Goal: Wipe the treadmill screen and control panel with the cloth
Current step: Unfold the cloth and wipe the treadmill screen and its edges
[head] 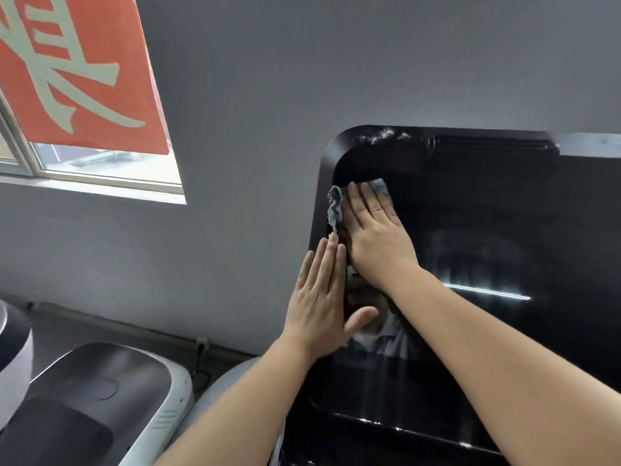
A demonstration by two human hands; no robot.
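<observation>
The treadmill's glossy black screen (487, 230) fills the right half of the view, with a rounded frame at its upper left corner. A small grey cloth (336, 210) lies against the screen near that corner. My right hand (373, 230) presses flat on the cloth, fingers straight and pointing up; cloth shows above and left of the fingers. My left hand (319, 297) rests flat against the screen's left edge just below, fingers straight, thumb spread to the right. The black control panel (386, 432) lies below the screen, partly hidden by my forearms.
A grey wall stands behind the screen. A window (100, 169) with a red banner (77, 72) sits at the upper left. Another machine's black-and-white console (111, 398) is at the lower left, with a cable along the wall base.
</observation>
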